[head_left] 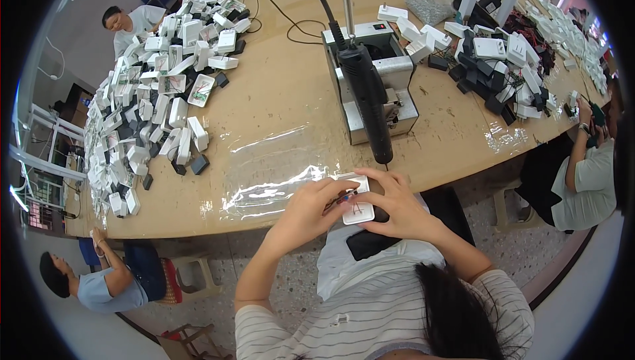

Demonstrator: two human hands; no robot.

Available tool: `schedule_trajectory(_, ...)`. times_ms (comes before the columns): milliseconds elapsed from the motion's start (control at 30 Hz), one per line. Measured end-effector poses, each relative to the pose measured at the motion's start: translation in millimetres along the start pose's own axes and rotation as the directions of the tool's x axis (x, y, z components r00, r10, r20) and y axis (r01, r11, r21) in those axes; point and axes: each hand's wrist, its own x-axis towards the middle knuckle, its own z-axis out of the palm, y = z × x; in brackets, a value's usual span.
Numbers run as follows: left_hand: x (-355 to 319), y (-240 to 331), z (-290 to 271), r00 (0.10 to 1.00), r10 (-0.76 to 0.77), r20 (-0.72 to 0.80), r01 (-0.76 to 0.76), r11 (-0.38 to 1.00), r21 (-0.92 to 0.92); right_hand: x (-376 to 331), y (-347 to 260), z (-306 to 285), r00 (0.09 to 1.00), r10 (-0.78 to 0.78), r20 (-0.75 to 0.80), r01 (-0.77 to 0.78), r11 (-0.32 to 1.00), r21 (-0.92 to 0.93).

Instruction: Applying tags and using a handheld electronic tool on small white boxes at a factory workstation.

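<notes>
Both my hands hold a small white square plastic housing point(358, 209) at the near edge of the wooden table point(284, 115). My left hand point(311, 211) grips its left side, fingertips on small coloured wires inside. My right hand point(390, 204) wraps around its right side and top. Just above them hangs a black electric screwdriver point(368, 98), its tip pointing down near the housing. A black object point(367, 242) lies in my lap under the hands.
A grey metal machine point(387, 75) stands behind the screwdriver. A big heap of white housings point(155, 95) covers the table's left side; white and black parts point(499, 62) pile at the right. Clear plastic film point(264, 175) lies at the near edge. Other people sit around the table.
</notes>
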Motion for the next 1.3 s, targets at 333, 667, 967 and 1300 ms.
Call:
schedule_trajectory(333, 12, 0, 18, 0.995, -0.097, -0.015, 0.092, 0.975, -0.203, 2, 2, -7, 0.998, 0.043, 0.047, -0.044, 0.999, 0.024)
schedule_trajectory(667, 11, -4, 34, 0.992, -0.114, -0.052, 0.105, 0.983, -0.152, 1, 9, -2, 1.0, 0.003, -0.019, -0.004, 1.0, -0.025)
schedule_trajectory(967, 10, -5, 31, 0.988, -0.093, -0.124, 0.083, 0.993, -0.085, 2, 1, -6, 0.999, 0.025, -0.023, -0.026, 0.999, -0.047)
schedule_trajectory(1300, 5, -16, 55, 0.98, -0.089, -0.177, 0.099, 0.994, 0.053, 3, 11, -19, 0.979, -0.132, -0.157, 0.133, 0.991, 0.0)
